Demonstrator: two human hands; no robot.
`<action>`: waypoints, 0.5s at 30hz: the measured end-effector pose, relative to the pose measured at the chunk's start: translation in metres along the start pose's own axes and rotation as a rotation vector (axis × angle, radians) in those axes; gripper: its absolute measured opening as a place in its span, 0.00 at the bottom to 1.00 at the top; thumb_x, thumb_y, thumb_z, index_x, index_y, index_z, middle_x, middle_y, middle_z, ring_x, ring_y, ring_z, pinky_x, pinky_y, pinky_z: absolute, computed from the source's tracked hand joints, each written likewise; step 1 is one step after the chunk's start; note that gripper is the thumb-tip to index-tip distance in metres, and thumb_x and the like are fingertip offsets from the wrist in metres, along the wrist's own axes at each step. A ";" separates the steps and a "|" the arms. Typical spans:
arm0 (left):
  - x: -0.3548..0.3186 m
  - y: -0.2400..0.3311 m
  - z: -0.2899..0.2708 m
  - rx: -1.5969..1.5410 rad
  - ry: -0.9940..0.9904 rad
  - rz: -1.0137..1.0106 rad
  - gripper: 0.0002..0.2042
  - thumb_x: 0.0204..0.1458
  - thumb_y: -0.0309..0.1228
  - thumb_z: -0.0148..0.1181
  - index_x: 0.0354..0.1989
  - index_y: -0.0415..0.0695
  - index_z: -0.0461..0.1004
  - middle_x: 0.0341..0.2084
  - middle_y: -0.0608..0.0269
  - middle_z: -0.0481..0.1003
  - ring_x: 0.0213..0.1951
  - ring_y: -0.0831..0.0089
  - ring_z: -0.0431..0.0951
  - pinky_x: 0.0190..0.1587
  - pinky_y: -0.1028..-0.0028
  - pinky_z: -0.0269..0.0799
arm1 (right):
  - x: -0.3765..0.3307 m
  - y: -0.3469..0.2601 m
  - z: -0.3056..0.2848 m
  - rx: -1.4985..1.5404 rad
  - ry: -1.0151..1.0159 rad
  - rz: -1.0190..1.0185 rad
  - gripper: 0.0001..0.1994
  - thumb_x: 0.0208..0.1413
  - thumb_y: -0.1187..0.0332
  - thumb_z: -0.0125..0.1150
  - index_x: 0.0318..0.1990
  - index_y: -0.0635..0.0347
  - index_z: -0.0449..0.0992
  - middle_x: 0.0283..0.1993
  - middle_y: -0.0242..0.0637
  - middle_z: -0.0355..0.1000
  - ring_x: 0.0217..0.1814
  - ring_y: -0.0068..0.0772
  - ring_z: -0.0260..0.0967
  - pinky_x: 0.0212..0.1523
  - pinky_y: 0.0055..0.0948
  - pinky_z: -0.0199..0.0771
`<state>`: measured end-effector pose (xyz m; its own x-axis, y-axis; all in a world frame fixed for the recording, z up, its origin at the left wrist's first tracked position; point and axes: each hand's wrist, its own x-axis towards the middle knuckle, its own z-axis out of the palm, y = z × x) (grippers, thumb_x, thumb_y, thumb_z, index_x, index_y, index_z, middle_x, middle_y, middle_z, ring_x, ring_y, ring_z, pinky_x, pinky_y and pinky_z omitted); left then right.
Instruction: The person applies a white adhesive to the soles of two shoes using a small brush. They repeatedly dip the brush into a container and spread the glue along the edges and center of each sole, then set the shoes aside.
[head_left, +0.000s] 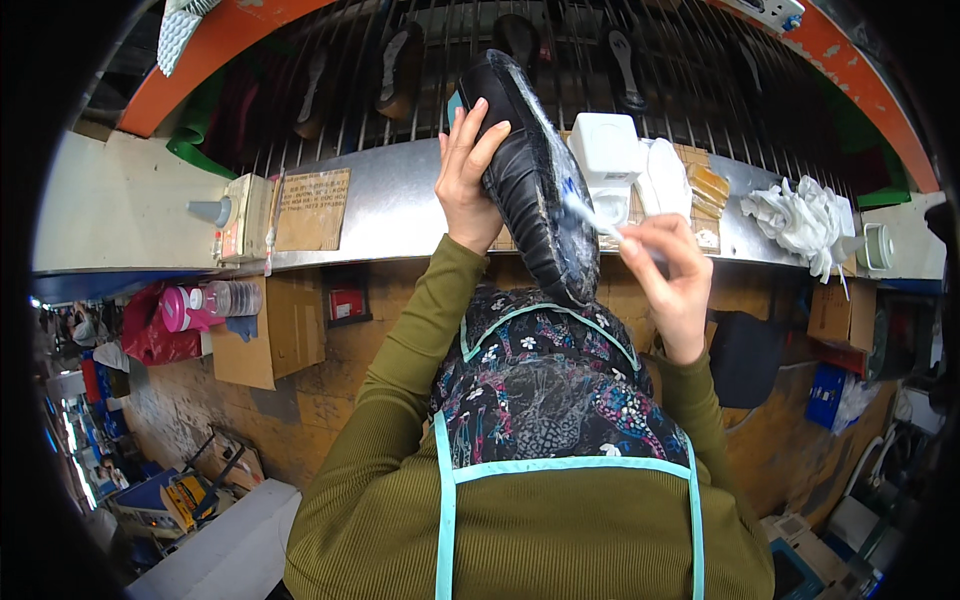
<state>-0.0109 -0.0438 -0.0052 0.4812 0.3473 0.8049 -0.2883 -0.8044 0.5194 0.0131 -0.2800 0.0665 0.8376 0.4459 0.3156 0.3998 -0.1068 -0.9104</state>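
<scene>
A black shoe upper (pixel 520 205), wrinkled across its side, is held up on end in front of me. My left hand (pixel 468 185) grips it from the left, fingers spread over its side. The shoe's underside, turned to the right, looks whitish and smeared, with a small blue mark. Between thumb and fingers of my right hand (pixel 675 275) is a slim white brush (pixel 592 215). Its head, blurred by motion, meets the underside around the middle. Behind the brush stands a white square container (pixel 605 148), with a white sole-shaped piece (pixel 663 180) beside it.
A metal ledge (pixel 385 195) crosses in front, with printed cardboard (pixel 312 210) at left and crumpled white paper (pixel 800 222) at right. Several shoes (pixel 400 68) lie on the barred rack beyond. A cardboard box (pixel 270 345) and clear bottle (pixel 235 298) are at lower left.
</scene>
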 end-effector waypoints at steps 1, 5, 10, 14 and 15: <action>0.001 0.000 0.000 -0.002 -0.005 -0.002 0.27 0.41 0.32 0.70 0.54 0.56 0.71 0.61 0.58 0.66 0.64 0.48 0.62 0.64 0.44 0.52 | 0.007 0.001 0.003 -0.025 0.019 -0.033 0.07 0.49 0.75 0.66 0.37 0.64 0.82 0.35 0.34 0.69 0.35 0.22 0.66 0.35 0.19 0.67; 0.002 -0.001 0.002 -0.006 -0.021 -0.001 0.27 0.41 0.32 0.70 0.53 0.56 0.72 0.61 0.60 0.66 0.64 0.49 0.62 0.64 0.45 0.52 | 0.029 0.004 0.002 -0.078 -0.024 -0.189 0.07 0.49 0.76 0.67 0.37 0.63 0.82 0.34 0.33 0.68 0.33 0.18 0.65 0.27 0.16 0.64; 0.000 -0.003 0.001 -0.022 -0.056 -0.066 0.27 0.41 0.30 0.71 0.54 0.57 0.71 0.61 0.61 0.67 0.63 0.50 0.64 0.64 0.46 0.53 | 0.028 0.003 -0.008 -0.051 -0.161 -0.175 0.06 0.49 0.76 0.67 0.36 0.63 0.82 0.34 0.31 0.68 0.32 0.18 0.64 0.27 0.17 0.64; -0.001 -0.002 0.000 -0.100 -0.111 -0.203 0.29 0.39 0.29 0.72 0.54 0.56 0.71 0.60 0.61 0.67 0.62 0.53 0.65 0.64 0.45 0.53 | 0.028 0.001 -0.014 -0.023 -0.228 -0.170 0.06 0.49 0.76 0.67 0.36 0.63 0.82 0.33 0.30 0.68 0.32 0.17 0.64 0.28 0.16 0.64; -0.001 -0.001 0.000 -0.144 -0.129 -0.256 0.29 0.39 0.29 0.72 0.54 0.55 0.71 0.60 0.61 0.68 0.62 0.54 0.66 0.64 0.45 0.52 | 0.029 0.000 -0.015 -0.020 -0.242 -0.163 0.06 0.49 0.76 0.67 0.36 0.63 0.82 0.33 0.30 0.68 0.32 0.17 0.64 0.28 0.16 0.64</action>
<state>-0.0116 -0.0435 -0.0062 0.6519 0.4583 0.6041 -0.2538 -0.6189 0.7433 0.0434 -0.2803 0.0794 0.6492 0.6576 0.3822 0.5315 -0.0327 -0.8465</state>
